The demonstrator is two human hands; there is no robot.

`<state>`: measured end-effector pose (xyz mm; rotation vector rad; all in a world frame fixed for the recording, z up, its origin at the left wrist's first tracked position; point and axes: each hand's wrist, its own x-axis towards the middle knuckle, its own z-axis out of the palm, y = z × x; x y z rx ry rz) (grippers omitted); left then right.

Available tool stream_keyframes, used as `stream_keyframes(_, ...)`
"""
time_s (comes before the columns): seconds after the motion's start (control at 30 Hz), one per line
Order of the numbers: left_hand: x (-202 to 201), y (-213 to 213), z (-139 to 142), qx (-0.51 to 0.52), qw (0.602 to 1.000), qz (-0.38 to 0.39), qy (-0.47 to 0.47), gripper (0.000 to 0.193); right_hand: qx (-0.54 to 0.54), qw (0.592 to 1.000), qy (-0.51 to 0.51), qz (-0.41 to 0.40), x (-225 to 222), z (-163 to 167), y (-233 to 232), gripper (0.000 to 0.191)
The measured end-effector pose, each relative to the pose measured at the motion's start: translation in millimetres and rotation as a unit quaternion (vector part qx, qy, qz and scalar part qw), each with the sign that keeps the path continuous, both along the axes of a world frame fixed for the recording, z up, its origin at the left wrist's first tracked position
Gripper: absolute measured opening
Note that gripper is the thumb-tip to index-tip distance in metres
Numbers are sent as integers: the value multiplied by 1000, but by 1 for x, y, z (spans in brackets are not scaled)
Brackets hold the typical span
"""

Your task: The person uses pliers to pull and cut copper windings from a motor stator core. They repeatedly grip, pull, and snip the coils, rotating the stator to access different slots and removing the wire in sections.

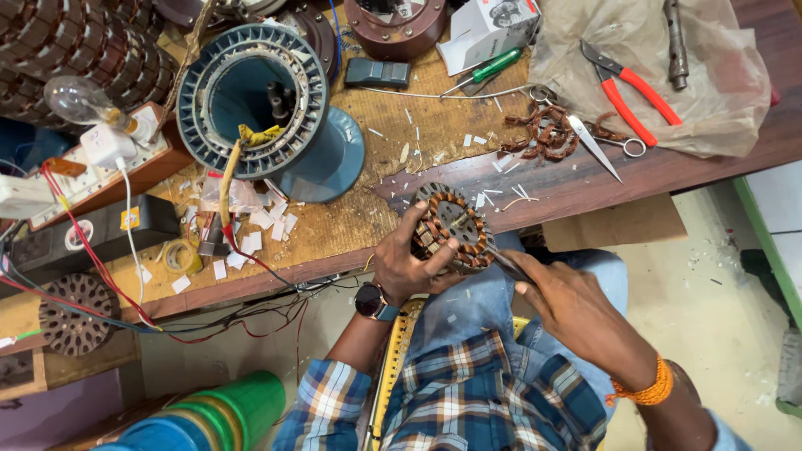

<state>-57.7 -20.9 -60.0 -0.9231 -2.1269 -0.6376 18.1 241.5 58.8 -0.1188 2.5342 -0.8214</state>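
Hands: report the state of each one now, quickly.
Left hand: closed around the round copper-wound stator, holding it at the bench edge.
Right hand: closed on a thin dark tool whose tip meets the stator.

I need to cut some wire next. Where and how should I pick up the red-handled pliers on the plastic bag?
Grip the red-handled pliers by the two red handles, coming from the lower right. The handles splay apart toward the lower right, lying flat on the plastic bag, while the dark metal jaws point up and left. Closing your fingers around both handles looks easiest.
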Motion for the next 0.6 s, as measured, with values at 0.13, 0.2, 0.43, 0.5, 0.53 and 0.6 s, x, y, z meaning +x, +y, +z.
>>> stream_keyframes(0.13,2,-2,7,21,999,1,-44,81,-289,956,-41,-15,9,-50,1,31)
stream_keyframes(0.2,0,0,11,52,998,-5,-42,85,-624,769,-133,-40,21,-74,-8,30)
stream_keyframes(0.43,2,4,33,-20,992,-9,-124,83,-951,138,-257,-105,54,-100,-56,25)
stream_keyframes(0.5,-1,7,43,0,978,-39,-205,91,-950,133,-262,-102,49,-92,-57,23)
stream_keyframes(0.53,-3,10,49,50,969,-61,-234,95,-948,133,-270,-100,45,-88,-57,23)
stream_keyframes(0.6,-7,16,59,149,940,-102,-288,102,-940,166,-284,-94,36,-79,-55,23)
